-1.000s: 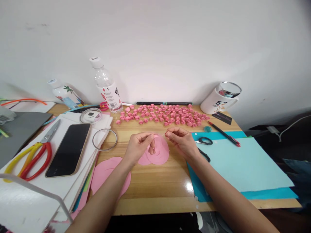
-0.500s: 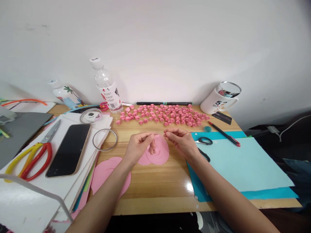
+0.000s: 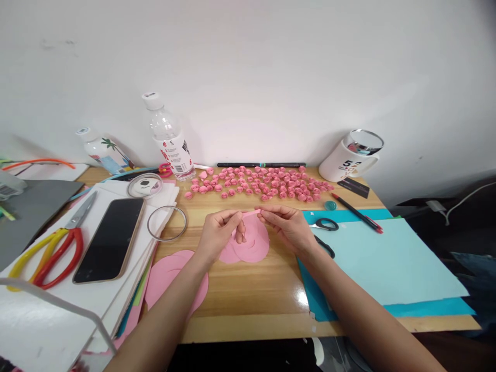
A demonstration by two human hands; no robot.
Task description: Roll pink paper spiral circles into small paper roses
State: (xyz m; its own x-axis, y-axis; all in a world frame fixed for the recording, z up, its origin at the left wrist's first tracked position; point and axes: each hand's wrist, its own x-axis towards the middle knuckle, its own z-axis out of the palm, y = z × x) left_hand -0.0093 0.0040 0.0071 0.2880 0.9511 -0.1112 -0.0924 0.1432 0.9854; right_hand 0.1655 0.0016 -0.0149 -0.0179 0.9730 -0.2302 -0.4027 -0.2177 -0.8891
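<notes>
Between my two hands stretches a narrow pink paper strip (image 3: pixel 251 213), held just above the table. My left hand (image 3: pixel 220 232) is closed, with thumb and forefinger pinching the strip's left end. At the other end, the fingertips of my right hand (image 3: pixel 289 226) are closed on it too. Below them lies a pink paper disc (image 3: pixel 256 247) with a curved spiral cut, overlapping another. Whether the strip joins a disc is hidden. More pink paper discs (image 3: pixel 165 281) lie by my left forearm. Farther back sit many small rolled pink paper flowers (image 3: pixel 275 184).
Left are scissors with red and yellow handles (image 3: pixel 73 248), a phone (image 3: pixel 110 240), a tape ring (image 3: pixel 167 223) and a water bottle (image 3: pixel 172 142). Right are blue paper sheets (image 3: pixel 391 263), black-handled scissors (image 3: pixel 327 224), a pen (image 3: pixel 356 213) and a white mug (image 3: pixel 346 160).
A length of pink strip now shows between my fingertips, where little of it showed before. My left hand has shifted slightly left. The things on the table have not moved.
</notes>
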